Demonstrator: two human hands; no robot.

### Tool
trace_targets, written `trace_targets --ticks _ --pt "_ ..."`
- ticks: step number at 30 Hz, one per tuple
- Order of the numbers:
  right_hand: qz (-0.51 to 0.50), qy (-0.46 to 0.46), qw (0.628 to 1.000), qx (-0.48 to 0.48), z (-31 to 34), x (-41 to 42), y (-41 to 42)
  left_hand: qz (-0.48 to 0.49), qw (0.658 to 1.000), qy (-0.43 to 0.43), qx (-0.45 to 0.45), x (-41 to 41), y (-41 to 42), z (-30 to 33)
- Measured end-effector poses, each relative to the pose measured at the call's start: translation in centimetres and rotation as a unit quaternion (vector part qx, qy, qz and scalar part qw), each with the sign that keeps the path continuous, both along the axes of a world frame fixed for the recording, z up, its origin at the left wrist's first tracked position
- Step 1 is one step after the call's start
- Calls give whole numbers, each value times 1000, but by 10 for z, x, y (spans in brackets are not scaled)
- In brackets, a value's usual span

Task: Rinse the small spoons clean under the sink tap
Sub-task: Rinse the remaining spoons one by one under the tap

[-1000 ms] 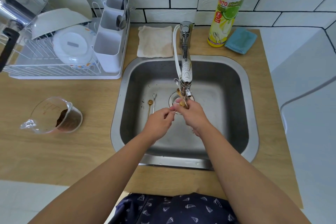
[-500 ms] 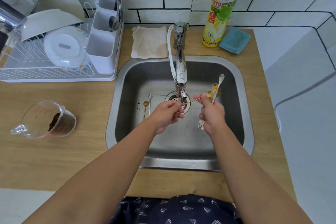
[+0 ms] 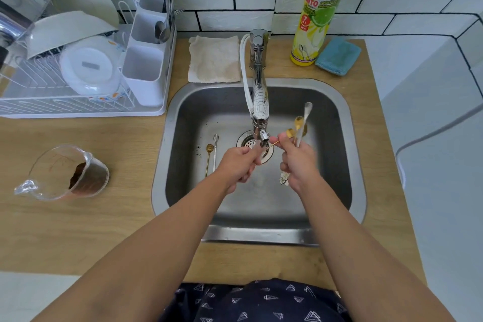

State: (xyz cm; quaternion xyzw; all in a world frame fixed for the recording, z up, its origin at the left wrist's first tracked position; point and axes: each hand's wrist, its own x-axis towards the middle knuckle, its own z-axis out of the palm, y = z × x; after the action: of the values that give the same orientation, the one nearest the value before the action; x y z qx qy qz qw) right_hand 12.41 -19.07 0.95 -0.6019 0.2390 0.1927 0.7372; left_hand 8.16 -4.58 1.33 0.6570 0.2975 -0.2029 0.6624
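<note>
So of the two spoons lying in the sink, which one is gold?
The left one, the gold spoon nearer the sink's left wall. The silver spoon lies right beside it, on the drain side, its bowl slightly farther back.

My kitchen corner, white tile and pale wood

In front of me the wall (image 3: 392, 0) is white brick-shaped tile with dark grout; below it my wooden countertop (image 3: 78, 230) runs left to right in soft, even light; a white dish rack (image 3: 78, 110) stands at the back left.

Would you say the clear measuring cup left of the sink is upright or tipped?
Tipped: the measuring cup lies on its side on the counter, brown residue inside.
</note>
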Motion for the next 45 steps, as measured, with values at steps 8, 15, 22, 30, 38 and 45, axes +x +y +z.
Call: trace_targets --ticks 8,15,22,30,38,45 --pt "-36 -5 999 6 2 2 1 -15 989 -31 -142 -7 6 0" --pt "4 -13 1000 4 0 -2 3 21 999 -8 -46 0 4 -2" --pt "14 7 1000 20 -1 0 5 51 997 -4 -63 -1 -2 -4" --pt "-27 10 992 125 -2 2 6 59 990 38 -120 4 4 1" --pt "-34 0 990 135 -5 7 2 86 967 21 -237 -4 9 0" --pt "-17 12 998 67 -1 0 11 133 990 -32 -36 4 3 -2"
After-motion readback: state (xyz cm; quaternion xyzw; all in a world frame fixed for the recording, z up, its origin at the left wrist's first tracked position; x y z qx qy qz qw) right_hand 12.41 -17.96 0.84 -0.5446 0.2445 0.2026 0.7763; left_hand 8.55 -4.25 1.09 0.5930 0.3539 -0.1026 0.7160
